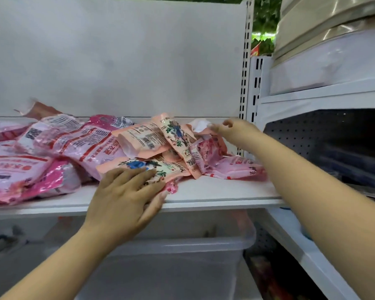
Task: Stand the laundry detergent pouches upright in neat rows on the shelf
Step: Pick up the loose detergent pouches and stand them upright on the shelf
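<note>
Several pink and peach detergent pouches lie flat in a loose heap on the white shelf (214, 192). Large pink pouches (74, 141) fill the left side. Peach pouches with a blue flower print (178, 135) lie tilted in the middle. My left hand (126, 195) rests palm down, fingers spread, on the nearest peach flower pouch (171, 167) at the shelf's front edge, thumb under the edge. My right hand (232, 127) reaches over the heap's right end, fingers loosely curled above a pale pink pouch (236, 167); it is blurred, and whether it touches anything is unclear.
A white back panel (117, 61) and a slotted upright (246, 72) bound the shelf. A translucent plastic bin (171, 256) sits on the level below. To the right another shelf unit (323, 98) holds wrapped bedding above and dark items below.
</note>
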`<state>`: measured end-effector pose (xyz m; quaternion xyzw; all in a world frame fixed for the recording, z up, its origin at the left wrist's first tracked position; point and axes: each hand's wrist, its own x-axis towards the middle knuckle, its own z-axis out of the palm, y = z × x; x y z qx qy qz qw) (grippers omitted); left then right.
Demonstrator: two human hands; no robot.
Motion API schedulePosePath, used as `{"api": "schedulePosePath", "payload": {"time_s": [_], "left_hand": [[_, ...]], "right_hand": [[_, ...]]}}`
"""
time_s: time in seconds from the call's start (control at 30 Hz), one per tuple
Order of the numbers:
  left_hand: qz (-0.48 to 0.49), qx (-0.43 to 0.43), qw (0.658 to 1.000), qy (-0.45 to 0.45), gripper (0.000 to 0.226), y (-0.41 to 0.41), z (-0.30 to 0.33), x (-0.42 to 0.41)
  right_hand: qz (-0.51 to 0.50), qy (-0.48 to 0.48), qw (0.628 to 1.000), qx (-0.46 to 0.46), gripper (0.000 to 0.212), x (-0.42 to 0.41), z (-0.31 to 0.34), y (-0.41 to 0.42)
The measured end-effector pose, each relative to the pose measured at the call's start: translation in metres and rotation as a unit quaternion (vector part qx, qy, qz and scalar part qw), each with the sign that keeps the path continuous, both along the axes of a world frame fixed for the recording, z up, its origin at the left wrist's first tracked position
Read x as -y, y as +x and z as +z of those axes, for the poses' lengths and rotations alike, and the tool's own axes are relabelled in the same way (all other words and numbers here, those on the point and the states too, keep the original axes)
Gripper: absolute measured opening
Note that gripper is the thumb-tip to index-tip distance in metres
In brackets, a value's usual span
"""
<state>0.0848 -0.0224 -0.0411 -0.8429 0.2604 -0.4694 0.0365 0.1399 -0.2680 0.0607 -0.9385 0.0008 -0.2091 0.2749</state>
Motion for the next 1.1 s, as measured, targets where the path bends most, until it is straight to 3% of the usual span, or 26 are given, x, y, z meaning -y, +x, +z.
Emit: {"api": "schedulePosePath", "payload": {"time_s": [0.07,0.13,0.23,0.3,0.4,0.5,0.57,0.6,0.67,0.73,0.77,0.8,0.87,0.97,1.03,1.1], "left_hand": [[0.001,0.017,1.000,-0.002,0.059,0.000,-0.002,0.001],[0.005,0.016,1.000,0.005,0.060,-0.001,-0.002,0.000],[0.009,-0.027,1.000,0.005,0.063,-0.006,0.005,0.001],[-0.003,-0.039,0.999,-0.007,0.063,-0.011,0.018,0.006],[-0.055,-0.106,0.989,-0.089,0.060,-0.021,0.052,0.027],[-0.065,-0.205,0.956,-0.200,0.080,-0.012,0.080,0.055],[-0.113,-0.282,0.897,-0.321,0.077,0.006,0.102,0.075],[-0.143,-0.335,0.838,-0.406,0.070,0.018,0.112,0.084],[-0.178,-0.459,0.682,-0.541,0.068,0.042,0.129,0.095],[-0.212,-0.544,0.557,-0.591,0.075,0.064,0.140,0.101],[-0.234,-0.561,0.516,-0.604,0.072,0.073,0.140,0.104],[-0.257,-0.563,0.487,-0.616,0.064,0.082,0.138,0.107],[-0.293,-0.532,0.474,-0.637,0.021,0.092,0.129,0.120],[-0.295,-0.497,0.458,-0.675,0.005,0.093,0.115,0.131],[-0.322,-0.476,0.442,-0.688,0.030,0.097,0.113,0.129],[-0.358,-0.450,0.446,-0.686,0.055,0.097,0.114,0.127]], "right_hand": [[0.044,0.054,0.996,-0.057,0.078,-0.004,0.000,0.019],[0.077,0.081,0.990,-0.087,0.071,-0.008,-0.004,0.033],[0.112,0.090,0.989,-0.046,0.052,-0.008,-0.007,0.042],[0.125,0.167,0.978,-0.018,0.046,0.000,-0.010,0.046],[0.127,0.358,0.925,0.007,0.036,0.012,-0.011,0.040],[0.186,0.472,0.859,0.070,0.029,0.016,-0.005,0.030],[0.210,0.493,0.838,0.107,0.029,0.015,0.000,0.024],[0.215,0.500,0.830,0.123,0.032,0.014,0.002,0.023],[0.219,0.512,0.818,0.144,0.037,0.013,0.002,0.023],[0.235,0.516,0.812,0.139,0.041,0.014,0.001,0.025],[0.248,0.515,0.810,0.130,0.043,0.015,0.000,0.026],[0.261,0.514,0.808,0.124,0.043,0.015,-0.001,0.027],[0.276,0.527,0.794,0.122,0.038,0.018,-0.002,0.031],[0.273,0.589,0.750,0.129,0.027,0.023,0.000,0.038],[0.254,0.617,0.734,0.128,0.012,0.025,0.000,0.041],[0.227,0.643,0.720,0.127,0.019,0.024,0.000,0.042]]}}
